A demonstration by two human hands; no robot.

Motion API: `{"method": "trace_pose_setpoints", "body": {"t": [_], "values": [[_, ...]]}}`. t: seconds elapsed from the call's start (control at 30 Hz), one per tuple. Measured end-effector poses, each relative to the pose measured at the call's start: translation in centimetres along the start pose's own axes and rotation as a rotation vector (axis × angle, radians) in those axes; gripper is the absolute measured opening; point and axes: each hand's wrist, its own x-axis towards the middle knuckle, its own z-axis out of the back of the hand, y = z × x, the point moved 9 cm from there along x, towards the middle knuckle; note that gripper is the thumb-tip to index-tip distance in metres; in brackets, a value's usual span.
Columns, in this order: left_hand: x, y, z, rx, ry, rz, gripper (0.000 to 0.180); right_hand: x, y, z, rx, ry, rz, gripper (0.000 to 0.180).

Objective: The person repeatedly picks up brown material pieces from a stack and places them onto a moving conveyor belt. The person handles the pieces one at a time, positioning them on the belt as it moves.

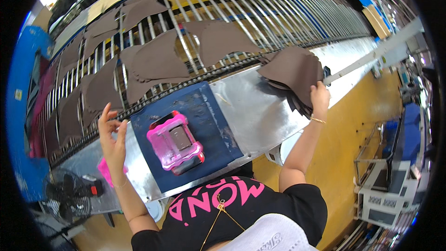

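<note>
White, script-printed fabric (269, 234) lies nearest, toward six o'clock, against my pink-lettered black shirt (297, 202). At two o'clock, a stack of thin brown curved panels (292, 67) lies over the silver metal tabletop (241, 107); I see no writing on it. Its sheets look light, bendy and apt to slide, best pinched together at the edge. My right hand (319, 97) touches its right edge; I can't tell how firmly those fingers close. At eight o'clock, my left hand (113, 143) is empty, loosely spread.

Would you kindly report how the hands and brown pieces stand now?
Left hand raised, open and empty. Right hand at edge of brown stack, grip unclear. Between them: pink item on blue mat.
</note>
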Motion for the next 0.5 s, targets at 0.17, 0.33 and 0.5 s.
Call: {"method": "trace_pose_setpoints", "body": {"t": [0.17,0.33,0.5], "values": [[0.4,-3.0,-2.8,-0.002,0.096,-0.079,0.058,-4.0,7.1,9.8,0.555,-0.121,0.34,0.035],[1.4,-7.2,-4.8,-0.121,0.064,-0.28,0.058,-9.7,15.9,12.2,1.471,0.104,0.562,0.027],[1.2,-2.9,-1.6,-0.38,0.133,0.193,0.021,-17.5,26.1,11.5,1.421,0.27,0.91,0.016]]}}
